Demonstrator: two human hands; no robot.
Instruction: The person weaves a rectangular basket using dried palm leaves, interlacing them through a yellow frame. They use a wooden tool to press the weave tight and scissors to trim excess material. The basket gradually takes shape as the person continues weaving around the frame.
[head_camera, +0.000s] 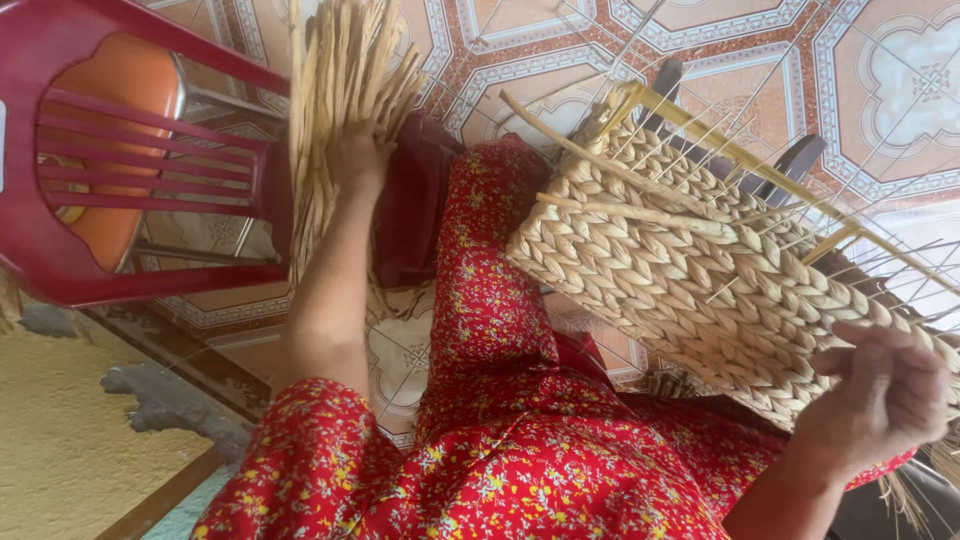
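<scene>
Head view: I see left hand (358, 155) closed on straw bundle (340, 90), upper left; right hand (880, 395) gripping woven basket (700, 270) edge, lower right, beside red chair (60, 250).

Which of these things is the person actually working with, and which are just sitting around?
In use:
left hand on the bundle of straw strands
right hand on the half-woven basket
basket's wire frame

Just nearby:
red plastic chair
orange bowl behind the chair
patterned floor tiles

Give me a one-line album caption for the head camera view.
Left hand reaches into straw bundle while right hand steadies a half-woven basket.
</scene>
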